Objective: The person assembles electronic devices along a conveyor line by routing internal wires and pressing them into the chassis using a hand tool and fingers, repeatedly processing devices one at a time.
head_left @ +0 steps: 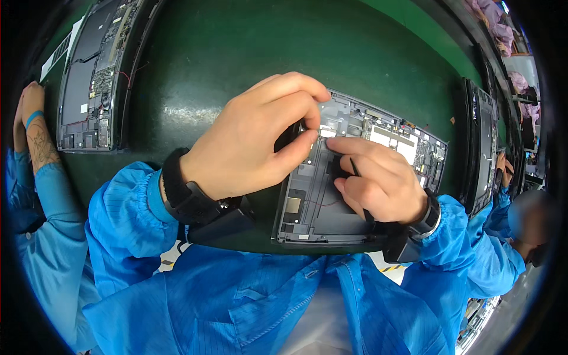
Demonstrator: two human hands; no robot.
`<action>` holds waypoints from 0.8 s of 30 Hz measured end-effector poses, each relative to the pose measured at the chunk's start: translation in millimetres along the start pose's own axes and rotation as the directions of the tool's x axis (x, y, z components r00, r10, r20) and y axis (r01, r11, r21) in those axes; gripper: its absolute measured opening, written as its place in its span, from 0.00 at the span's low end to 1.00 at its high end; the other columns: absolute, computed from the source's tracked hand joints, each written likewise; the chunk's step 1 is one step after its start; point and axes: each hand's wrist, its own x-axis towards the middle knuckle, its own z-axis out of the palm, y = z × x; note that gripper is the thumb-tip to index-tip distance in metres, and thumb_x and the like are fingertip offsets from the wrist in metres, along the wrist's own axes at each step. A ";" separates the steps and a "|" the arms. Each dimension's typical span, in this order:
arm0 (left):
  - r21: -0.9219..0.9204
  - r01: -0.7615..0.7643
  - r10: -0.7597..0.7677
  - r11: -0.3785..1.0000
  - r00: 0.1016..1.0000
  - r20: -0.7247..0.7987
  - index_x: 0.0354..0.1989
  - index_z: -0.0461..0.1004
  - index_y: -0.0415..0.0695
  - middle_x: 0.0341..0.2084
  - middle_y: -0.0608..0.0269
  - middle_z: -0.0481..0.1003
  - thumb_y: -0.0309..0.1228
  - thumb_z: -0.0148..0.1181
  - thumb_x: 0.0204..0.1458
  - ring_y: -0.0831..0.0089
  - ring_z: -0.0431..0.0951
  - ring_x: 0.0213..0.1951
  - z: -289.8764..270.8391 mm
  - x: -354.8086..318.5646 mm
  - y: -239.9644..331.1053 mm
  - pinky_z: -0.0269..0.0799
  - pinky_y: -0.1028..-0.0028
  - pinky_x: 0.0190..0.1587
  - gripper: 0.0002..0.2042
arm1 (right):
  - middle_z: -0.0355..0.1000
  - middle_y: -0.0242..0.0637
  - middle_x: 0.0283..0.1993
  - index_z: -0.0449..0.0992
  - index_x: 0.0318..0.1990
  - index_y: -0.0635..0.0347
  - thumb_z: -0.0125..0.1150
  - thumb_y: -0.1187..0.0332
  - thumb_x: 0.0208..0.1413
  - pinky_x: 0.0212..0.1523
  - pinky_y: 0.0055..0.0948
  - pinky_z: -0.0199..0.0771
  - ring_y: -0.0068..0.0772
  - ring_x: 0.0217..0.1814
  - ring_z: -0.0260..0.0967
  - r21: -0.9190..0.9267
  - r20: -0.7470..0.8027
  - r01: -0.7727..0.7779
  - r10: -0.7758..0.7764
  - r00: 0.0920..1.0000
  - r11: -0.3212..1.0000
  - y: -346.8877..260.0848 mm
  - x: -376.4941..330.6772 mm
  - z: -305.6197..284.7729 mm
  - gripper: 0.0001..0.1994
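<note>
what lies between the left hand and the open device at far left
The head view shows bare green tabletop with a patch of glare between the left hand and that open device; a thin red wire shows at its edge.

2 hands (251, 136) over laptop base (334, 220), green table (236, 44)

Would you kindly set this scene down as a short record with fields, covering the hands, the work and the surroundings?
Surface: green tabletop
Workpiece: opened laptop base, internals exposed
Left hand: curled over the base's upper left part; whether it grips anything is unclear
Right hand: holds a thin black tool, index fingertip near the left thumb
Nearby: another opened device to the left, more to the right
Others: a co-worker's hand at the left edge
</note>
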 end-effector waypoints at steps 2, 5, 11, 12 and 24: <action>0.003 0.003 -0.003 1.000 1.000 0.004 0.30 0.72 0.39 0.46 0.55 0.74 0.19 0.61 0.45 0.61 0.76 0.47 -1.0 0.4 0.4 0.72 0.68 0.49 0.06 | 0.68 0.42 0.34 0.69 0.29 0.59 0.59 0.70 0.35 0.43 0.36 0.80 0.45 0.47 0.73 -0.008 0.006 0.008 -0.008 1.000 1.000 0.4 4.7 2.7 0.10; 0.014 0.000 0.000 1.000 1.000 0.010 0.30 0.72 0.39 0.46 0.54 0.74 0.19 0.61 0.45 0.60 0.76 0.47 -0.7 0.9 0.4 0.72 0.68 0.49 0.06 | 0.67 0.40 0.32 0.68 0.28 0.58 0.59 0.70 0.35 0.45 0.36 0.80 0.44 0.49 0.73 -0.057 -0.004 0.025 -0.025 1.000 0.998 -3.7 13.2 9.0 0.10; 0.011 0.002 -0.002 1.000 1.000 -0.004 0.30 0.72 0.40 0.46 0.54 0.74 0.19 0.61 0.44 0.58 0.76 0.48 -0.9 -1.6 2.8 0.72 0.67 0.49 0.06 | 0.69 0.41 0.33 0.68 0.31 0.58 0.60 0.71 0.38 0.45 0.37 0.79 0.47 0.48 0.74 0.083 0.075 -0.115 0.109 0.991 0.990 -1.7 7.5 -3.1 0.10; 0.000 0.004 -0.004 1.000 1.000 -0.010 0.30 0.72 0.40 0.46 0.54 0.74 0.19 0.61 0.44 0.57 0.76 0.47 -0.6 -2.8 4.2 0.72 0.67 0.49 0.06 | 0.70 0.42 0.34 0.67 0.32 0.59 0.62 0.73 0.40 0.45 0.37 0.78 0.48 0.47 0.74 0.281 0.139 -0.260 0.229 0.963 0.924 0.0 5.2 -6.1 0.11; 0.256 -0.038 0.020 0.966 0.997 0.074 0.36 0.75 0.37 0.36 0.56 0.71 0.25 0.66 0.40 0.60 0.71 0.38 36.6 -44.7 61.2 0.70 0.66 0.42 0.13 | 0.69 0.41 0.31 0.65 0.34 0.59 0.66 0.81 0.43 0.34 0.43 0.78 0.54 0.49 0.75 0.143 0.031 0.034 -0.038 0.999 0.989 7.9 9.4 -3.0 0.15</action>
